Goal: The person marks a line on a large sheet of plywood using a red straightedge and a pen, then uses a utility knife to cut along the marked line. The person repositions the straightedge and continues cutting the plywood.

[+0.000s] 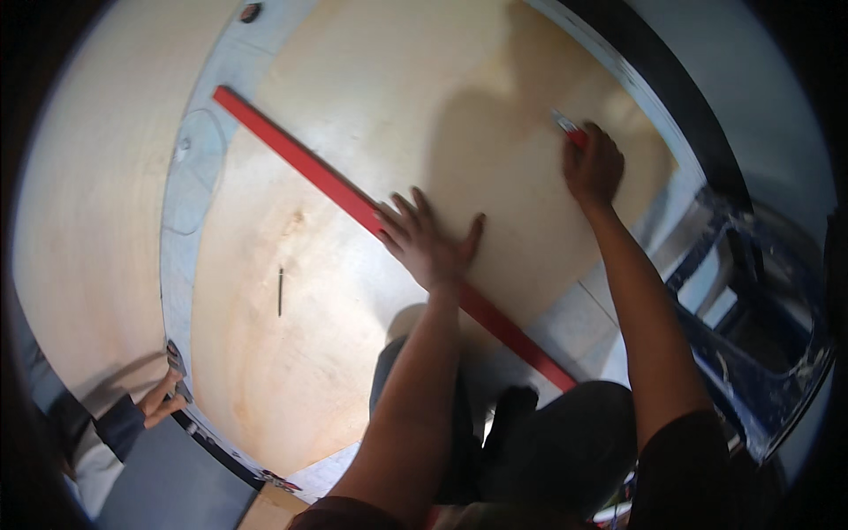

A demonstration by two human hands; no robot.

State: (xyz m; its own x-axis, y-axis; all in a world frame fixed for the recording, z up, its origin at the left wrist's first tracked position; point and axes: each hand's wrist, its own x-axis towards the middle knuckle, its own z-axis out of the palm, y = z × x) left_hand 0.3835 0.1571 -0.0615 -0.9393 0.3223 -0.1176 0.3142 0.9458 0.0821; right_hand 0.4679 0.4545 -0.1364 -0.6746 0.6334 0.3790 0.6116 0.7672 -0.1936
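A long red straightedge bar [305,168] lies diagonally across a pale plywood sheet [371,97]. My left hand [433,243] presses on the bar near its middle, fingers spread and flat, the thumb reaching over the wood on the right side. My right hand [594,166] is closed around a red utility knife [574,132] with its metal tip pointing up and left. That hand is over the right part of the sheet, apart from the bar. On the sheet left of the bar lies a thin dark pencil or pen [280,291].
A paint-marked dark blue plastic stool [760,353] stands at the right. Another person's hand [161,402] is at the lower left, by the sheet's edge. A second wood panel [88,221] stretches along the left. A small dark round object [251,12] sits at the top.
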